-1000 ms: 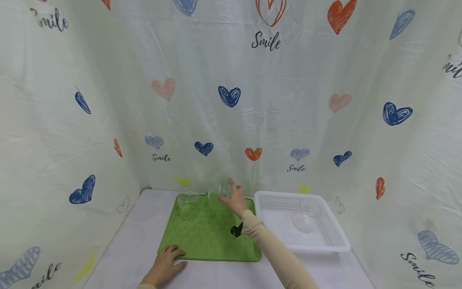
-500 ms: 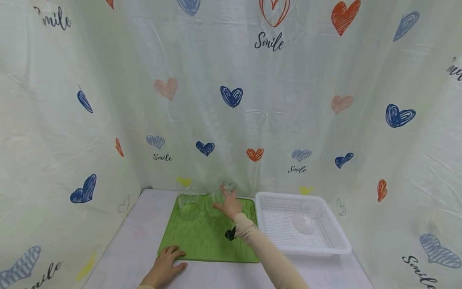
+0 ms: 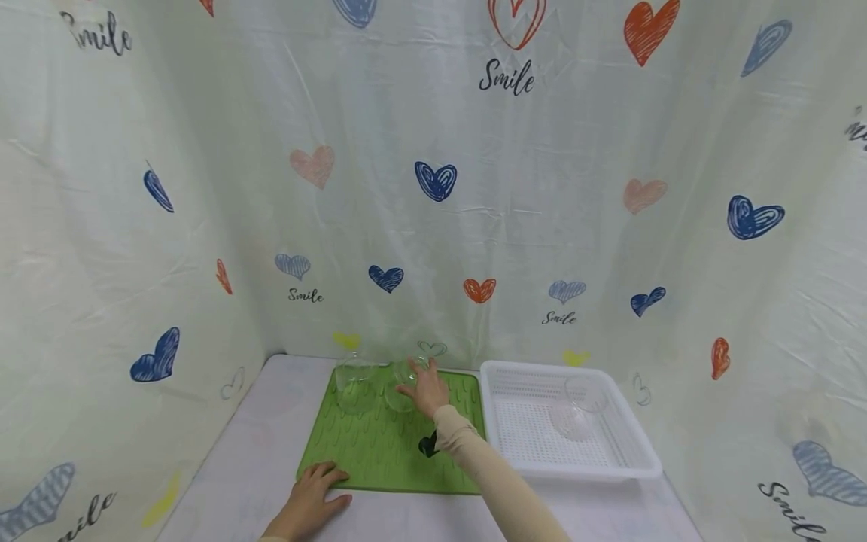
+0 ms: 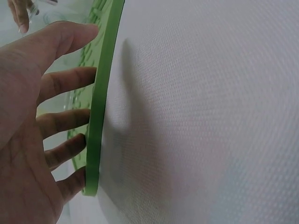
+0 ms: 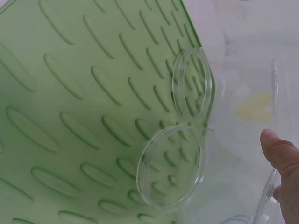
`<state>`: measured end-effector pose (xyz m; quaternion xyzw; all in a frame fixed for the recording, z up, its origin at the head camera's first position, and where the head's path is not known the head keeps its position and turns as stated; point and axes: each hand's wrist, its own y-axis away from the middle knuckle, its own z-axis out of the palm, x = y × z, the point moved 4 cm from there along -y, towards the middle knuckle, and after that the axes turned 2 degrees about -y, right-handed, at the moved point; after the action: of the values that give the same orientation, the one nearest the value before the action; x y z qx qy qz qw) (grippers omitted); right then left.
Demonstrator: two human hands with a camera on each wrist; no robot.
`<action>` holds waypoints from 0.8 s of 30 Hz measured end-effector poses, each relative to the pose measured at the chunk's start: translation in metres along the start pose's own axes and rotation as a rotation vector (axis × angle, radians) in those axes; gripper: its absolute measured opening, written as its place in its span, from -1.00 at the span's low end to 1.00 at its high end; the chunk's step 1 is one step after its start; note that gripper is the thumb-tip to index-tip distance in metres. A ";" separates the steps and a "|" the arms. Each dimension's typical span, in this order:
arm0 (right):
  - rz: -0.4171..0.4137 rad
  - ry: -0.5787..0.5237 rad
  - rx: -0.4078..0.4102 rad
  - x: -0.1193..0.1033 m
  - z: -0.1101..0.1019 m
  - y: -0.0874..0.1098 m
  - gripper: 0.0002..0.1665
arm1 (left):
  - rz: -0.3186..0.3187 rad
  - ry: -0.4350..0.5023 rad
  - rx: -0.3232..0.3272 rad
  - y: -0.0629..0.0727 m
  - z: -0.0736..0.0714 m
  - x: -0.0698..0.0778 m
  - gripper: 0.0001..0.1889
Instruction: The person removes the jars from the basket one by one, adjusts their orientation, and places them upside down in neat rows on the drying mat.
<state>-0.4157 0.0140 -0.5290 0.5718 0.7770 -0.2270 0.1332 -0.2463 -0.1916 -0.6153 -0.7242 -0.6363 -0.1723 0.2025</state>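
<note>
At the near left, the left hand (image 3: 308, 500) rests loosely spread on the green mat's (image 3: 366, 459) edge, seemingly steadying it, while the right hand (image 3: 428, 390), partly open, grips a clear glass (image 3: 398, 399) at the mat's far side, beside another glass (image 3: 355, 390), probably for balance.

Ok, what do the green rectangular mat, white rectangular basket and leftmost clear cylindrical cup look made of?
Green mat: matte, likely silicone or rubber, with moulded oval texture. White basket: probably smooth moulded plastic, with regular perforations. Clear cup: glossy and see-through, glass or plastic; I can't tell which.
</note>
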 end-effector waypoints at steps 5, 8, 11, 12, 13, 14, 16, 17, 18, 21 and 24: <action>-0.003 -0.020 -0.025 -0.003 0.006 0.000 -0.19 | 0.005 0.000 -0.019 -0.001 0.000 -0.001 -0.62; 0.002 -0.116 -0.054 -0.005 0.009 -0.001 -0.25 | 0.007 -0.006 -0.012 0.000 0.000 -0.002 -0.63; 0.014 -0.205 -0.052 -0.004 0.011 -0.002 -0.36 | 0.015 -0.010 0.005 0.001 0.000 -0.002 -0.66; 0.020 -0.214 -0.047 -0.003 0.011 -0.003 -0.38 | 0.016 -0.010 0.010 0.001 0.001 -0.001 -0.66; 0.022 -0.220 -0.039 -0.003 0.011 -0.003 -0.40 | 0.017 -0.008 0.015 0.001 0.001 -0.001 -0.67; 0.025 -0.219 -0.030 -0.002 0.011 -0.004 -0.42 | 0.016 -0.007 0.015 0.000 0.001 -0.001 -0.68; 0.027 -0.200 -0.018 -0.002 0.011 -0.004 -0.45 | 0.010 -0.007 0.011 0.000 0.001 -0.001 -0.68; 0.025 -0.185 -0.017 -0.003 0.011 -0.004 -0.46 | 0.006 -0.007 0.006 -0.001 0.001 -0.001 -0.69; 0.024 -0.172 -0.020 -0.005 0.011 -0.004 -0.48 | 0.003 -0.007 -0.001 -0.001 0.001 -0.001 -0.69; 0.003 -0.109 -0.017 -0.010 0.012 0.000 -0.51 | -0.001 -0.009 -0.004 -0.001 0.000 -0.001 -0.70; -0.019 -0.064 -0.018 -0.015 0.014 0.002 -0.48 | 0.001 -0.010 0.008 0.000 -0.001 -0.001 -0.71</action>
<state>-0.4099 -0.0045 -0.5346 0.5555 0.7799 -0.2393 0.1610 -0.2468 -0.1926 -0.6153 -0.7247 -0.6374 -0.1660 0.2022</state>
